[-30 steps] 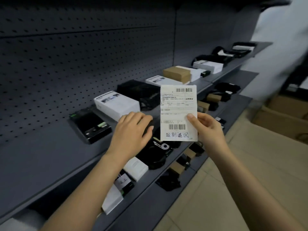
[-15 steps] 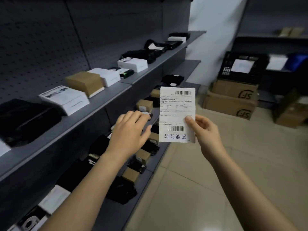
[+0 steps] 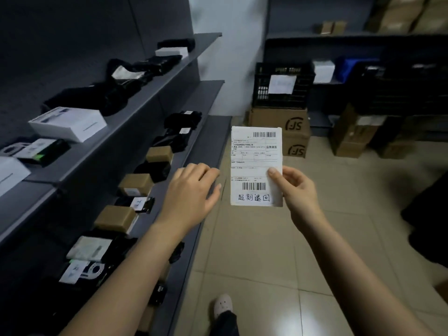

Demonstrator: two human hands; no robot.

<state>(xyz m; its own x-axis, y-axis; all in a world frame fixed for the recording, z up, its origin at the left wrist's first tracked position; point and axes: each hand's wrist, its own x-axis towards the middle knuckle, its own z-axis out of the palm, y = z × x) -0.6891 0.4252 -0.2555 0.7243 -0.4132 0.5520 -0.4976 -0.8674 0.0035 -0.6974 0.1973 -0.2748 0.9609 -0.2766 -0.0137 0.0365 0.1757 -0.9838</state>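
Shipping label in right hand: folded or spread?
Spread, upright. The shipping label shows both barcodes and the handwritten line at once; the right hand pinches its right edge.

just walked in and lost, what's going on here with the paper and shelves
A person stands beside dark shelves stocked with brown boxes and black packages. The right hand pinches a printed shipping label upright in front of them. The left hand hovers open near the shelves' front edge, holding nothing.

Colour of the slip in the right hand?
White slip with black print and barcodes; best seen in the head view.
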